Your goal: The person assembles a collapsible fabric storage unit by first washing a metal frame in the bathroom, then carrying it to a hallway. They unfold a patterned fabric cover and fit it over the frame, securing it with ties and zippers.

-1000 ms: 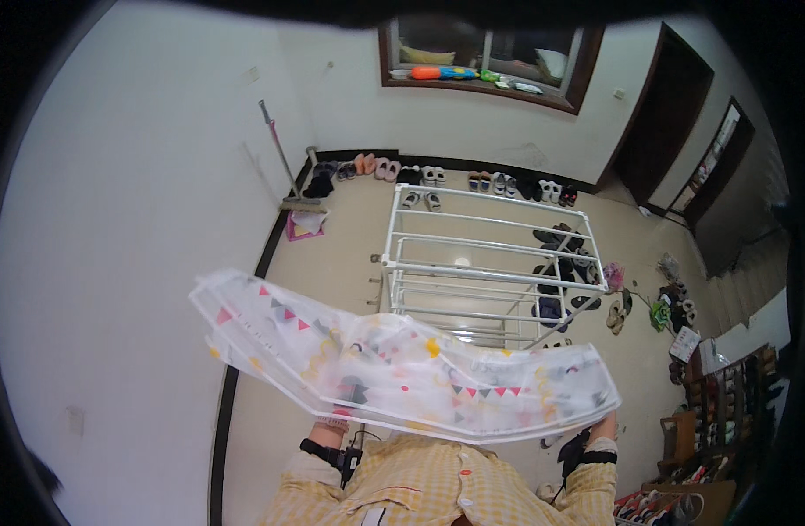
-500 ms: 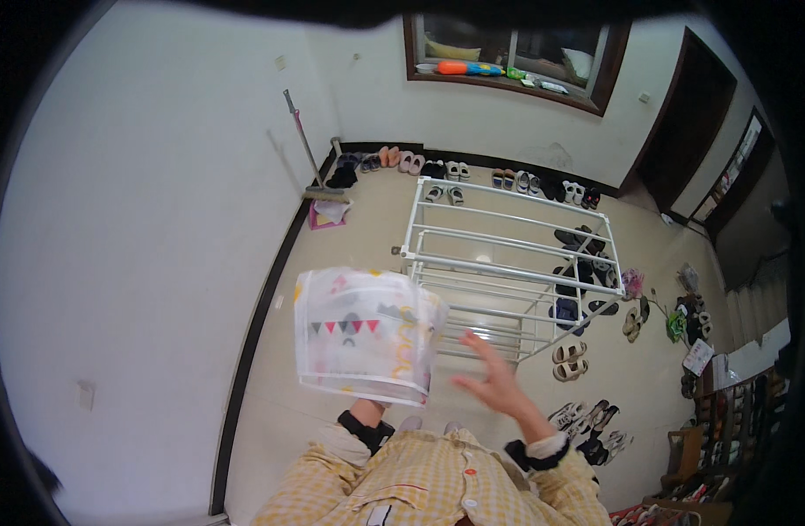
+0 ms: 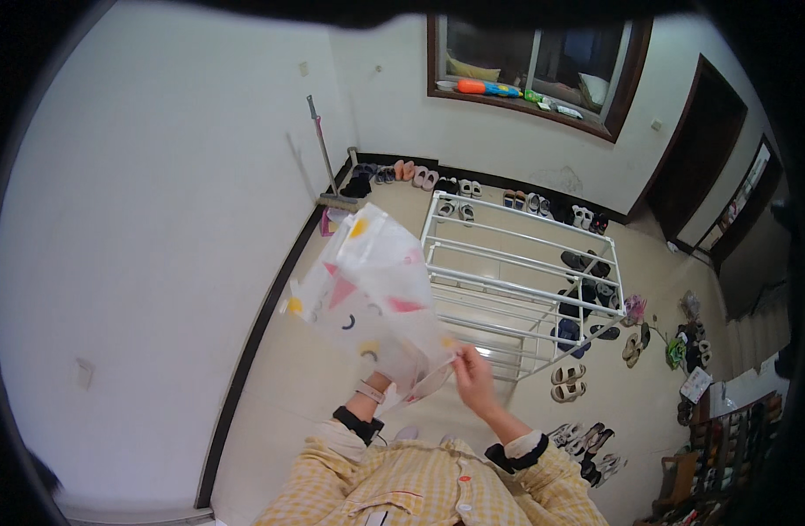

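Just in front of the person's yellow checked shirt (image 3: 438, 491), both hands are raised to a folded white cloth (image 3: 372, 294) printed with pink triangles, yellow dots and small dark curves. The left hand (image 3: 387, 373) is mostly hidden behind the cloth's lower part; only the wrist with a pale band shows below it, so how its fingers close cannot be told, though the cloth stands up from that hand. The right hand (image 3: 473, 381) is at the cloth's lower right corner, fingers (image 3: 459, 359) pinched together on the edge there. The cloth is held in the air, tilted up and to the left, over the beige floor (image 3: 297, 386).

Beyond the cloth, to its right, stands a white metal drying rack (image 3: 516, 272) with empty rails. Right of the rack, pairs of sandals and shoes (image 3: 587, 307) lie scattered on the floor. Beyond the cloth to the left, a broom (image 3: 324, 158) leans against the white wall (image 3: 157, 219). Farther still, a row of shoes (image 3: 473, 188) lines the far wall's base, under a dark-framed window (image 3: 534, 70) with coloured items on its sill. A dark door (image 3: 692, 149) stands at the far right.
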`<state>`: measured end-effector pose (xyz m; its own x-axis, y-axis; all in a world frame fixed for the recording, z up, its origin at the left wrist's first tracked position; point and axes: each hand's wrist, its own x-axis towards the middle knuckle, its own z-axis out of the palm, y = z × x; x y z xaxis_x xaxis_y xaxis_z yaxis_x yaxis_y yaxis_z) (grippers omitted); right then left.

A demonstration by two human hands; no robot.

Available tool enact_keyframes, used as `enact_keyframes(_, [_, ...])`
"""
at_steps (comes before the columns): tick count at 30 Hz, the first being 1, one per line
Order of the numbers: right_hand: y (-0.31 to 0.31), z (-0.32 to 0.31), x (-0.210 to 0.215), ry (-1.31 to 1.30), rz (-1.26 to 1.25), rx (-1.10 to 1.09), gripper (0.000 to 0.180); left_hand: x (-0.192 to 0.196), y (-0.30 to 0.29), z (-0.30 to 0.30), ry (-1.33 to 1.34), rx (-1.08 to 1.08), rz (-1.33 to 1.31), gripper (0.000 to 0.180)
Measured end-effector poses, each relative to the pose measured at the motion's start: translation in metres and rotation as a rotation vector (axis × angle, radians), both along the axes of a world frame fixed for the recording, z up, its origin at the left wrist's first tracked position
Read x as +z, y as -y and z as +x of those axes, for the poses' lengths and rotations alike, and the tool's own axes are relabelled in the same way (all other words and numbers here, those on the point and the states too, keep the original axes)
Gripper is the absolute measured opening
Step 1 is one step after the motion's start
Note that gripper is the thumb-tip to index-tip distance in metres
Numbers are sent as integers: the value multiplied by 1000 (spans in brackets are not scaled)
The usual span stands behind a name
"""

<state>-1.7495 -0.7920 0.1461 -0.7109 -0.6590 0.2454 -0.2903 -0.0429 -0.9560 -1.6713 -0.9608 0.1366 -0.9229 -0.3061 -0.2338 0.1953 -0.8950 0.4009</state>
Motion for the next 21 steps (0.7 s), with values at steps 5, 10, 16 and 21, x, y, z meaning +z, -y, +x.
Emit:
enact_keyframes(5, [-36, -52, 4, 285, -188, -189, 8, 33, 33, 10, -5, -25, -132, 35])
enact_keyframes(10, [-74, -109, 27, 390, -370, -358, 13, 67, 50, 33, 29, -165, -312, 34])
enact_keyframes(16, [-108, -146, 48, 498, -868, -348, 19, 79, 63, 20, 220, -464, -864, 34])
enact_keyframes(21, [-141, -128, 95, 63, -420, -457, 14, 34, 79, -11, 268, -590, -1275, 36])
